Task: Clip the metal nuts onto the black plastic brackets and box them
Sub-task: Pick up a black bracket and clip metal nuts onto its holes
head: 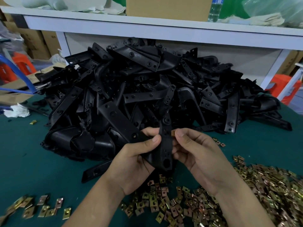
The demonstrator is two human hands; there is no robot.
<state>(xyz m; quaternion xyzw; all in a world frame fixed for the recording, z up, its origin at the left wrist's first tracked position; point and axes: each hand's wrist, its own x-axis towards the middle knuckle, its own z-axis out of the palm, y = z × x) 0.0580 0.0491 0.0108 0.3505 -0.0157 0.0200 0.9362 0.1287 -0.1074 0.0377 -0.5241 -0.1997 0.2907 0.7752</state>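
My left hand [139,159] grips a black plastic bracket [165,149] upright over the green table. My right hand [195,151] pinches a small brass-coloured metal nut [173,133] against the bracket's right edge, near its upper part. Behind my hands rises a large heap of black brackets [147,89]. Loose metal nuts [262,190] lie spread over the table at the front right, with several more nuts [44,208] at the front left.
A green mat [32,153] covers the table. A white shelf [164,28] runs along the back and carries a cardboard box [168,5] and a water bottle [214,9]. A white rag [16,110] and a blue tube [24,76] are at the left.
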